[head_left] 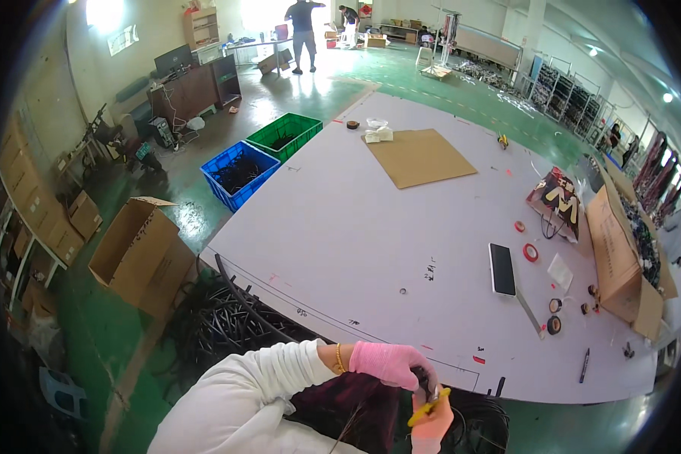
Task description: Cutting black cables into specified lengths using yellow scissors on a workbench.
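Left hand (392,366), pink-gloved, fingers curled round a small dark piece (421,375); right hand (433,425) wrapped on a yellow-handled tool (422,412) just beside it, both at the near edge of the white table (340,250). Step in hand, my judgement: tool work on that piece; next move calls for a steady left grip, fingertips clear. Writing: black handwritten marks on the table, bold pale lettering on a dark red bag (546,198), left uncopied

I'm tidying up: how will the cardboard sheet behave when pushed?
The cardboard sheet looks thin, so probably light but fairly stiff. Lying flat on the smooth-looking table, it should slide rather than tip. The white bundle at its corner might shift.
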Tool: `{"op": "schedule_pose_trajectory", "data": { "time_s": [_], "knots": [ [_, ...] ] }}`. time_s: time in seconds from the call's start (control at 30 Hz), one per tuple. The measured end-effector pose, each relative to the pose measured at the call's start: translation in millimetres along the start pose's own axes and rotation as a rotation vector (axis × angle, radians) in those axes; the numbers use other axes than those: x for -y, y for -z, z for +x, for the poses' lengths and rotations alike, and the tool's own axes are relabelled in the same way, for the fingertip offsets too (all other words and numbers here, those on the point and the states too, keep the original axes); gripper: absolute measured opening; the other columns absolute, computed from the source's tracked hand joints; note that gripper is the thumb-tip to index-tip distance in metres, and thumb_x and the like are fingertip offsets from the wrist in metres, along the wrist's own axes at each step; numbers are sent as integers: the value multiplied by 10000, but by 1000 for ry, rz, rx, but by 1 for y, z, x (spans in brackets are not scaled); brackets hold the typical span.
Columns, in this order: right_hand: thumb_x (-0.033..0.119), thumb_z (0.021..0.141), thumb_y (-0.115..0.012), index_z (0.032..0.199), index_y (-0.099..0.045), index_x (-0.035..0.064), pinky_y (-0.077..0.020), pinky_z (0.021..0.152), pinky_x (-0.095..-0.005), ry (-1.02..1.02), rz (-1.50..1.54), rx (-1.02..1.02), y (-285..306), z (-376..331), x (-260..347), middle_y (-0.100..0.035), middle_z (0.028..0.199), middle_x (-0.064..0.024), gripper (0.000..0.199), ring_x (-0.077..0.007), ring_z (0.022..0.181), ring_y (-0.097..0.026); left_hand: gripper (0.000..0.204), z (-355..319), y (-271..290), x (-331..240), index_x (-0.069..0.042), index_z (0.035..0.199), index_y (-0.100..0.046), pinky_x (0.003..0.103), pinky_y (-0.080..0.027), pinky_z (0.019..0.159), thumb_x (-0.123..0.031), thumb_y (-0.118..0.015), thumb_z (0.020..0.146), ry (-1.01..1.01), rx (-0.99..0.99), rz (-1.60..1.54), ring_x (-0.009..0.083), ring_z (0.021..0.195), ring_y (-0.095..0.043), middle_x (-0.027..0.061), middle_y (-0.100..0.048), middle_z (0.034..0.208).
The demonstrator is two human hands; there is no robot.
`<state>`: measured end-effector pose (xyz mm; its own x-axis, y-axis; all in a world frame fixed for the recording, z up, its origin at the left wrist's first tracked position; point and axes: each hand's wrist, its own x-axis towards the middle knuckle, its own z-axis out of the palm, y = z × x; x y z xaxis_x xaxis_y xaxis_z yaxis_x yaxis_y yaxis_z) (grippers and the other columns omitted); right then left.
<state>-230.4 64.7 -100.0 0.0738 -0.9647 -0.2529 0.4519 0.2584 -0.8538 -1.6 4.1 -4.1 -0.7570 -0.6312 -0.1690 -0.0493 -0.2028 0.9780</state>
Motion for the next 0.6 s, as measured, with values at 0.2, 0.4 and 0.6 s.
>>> {"op": "schedule_pose_trajectory", "data": {
  "time_s": [0.2,0.4,0.6],
  "knots": [
    [-33,891,-715,1102,-635,-37,-532,786,-260,407,-897,146,-11,5,-2,-711,896,-70,226,-129,823,-663,513,-108,9,-12,-15,1494,-413,202,-357,484,-11,-446,982,69,-396,-134,42,557,-393,75,-730,1102],
    [-31,889,-720,1081,-644,-10,-518,726,-240,248,-492,36,-31,3,17,-724,883,-86,208,-130,777,-668,454,-253,-4,24,-40,1231,-563,418,-512,752,-168,-692,815,762,-1353,1190,319,818,-623,147,-676,994],
    [34,762,-823,929,-684,23,-511,655,-283,431,-808,359,-119,-6,47,-704,799,-72,218,-158,696,-673,453,-168,-26,-1,-43,1244,-650,300,-554,745,-71,-755,805,-56,-1011,649,180,835,-670,112,-675,1098]
  ]
}}
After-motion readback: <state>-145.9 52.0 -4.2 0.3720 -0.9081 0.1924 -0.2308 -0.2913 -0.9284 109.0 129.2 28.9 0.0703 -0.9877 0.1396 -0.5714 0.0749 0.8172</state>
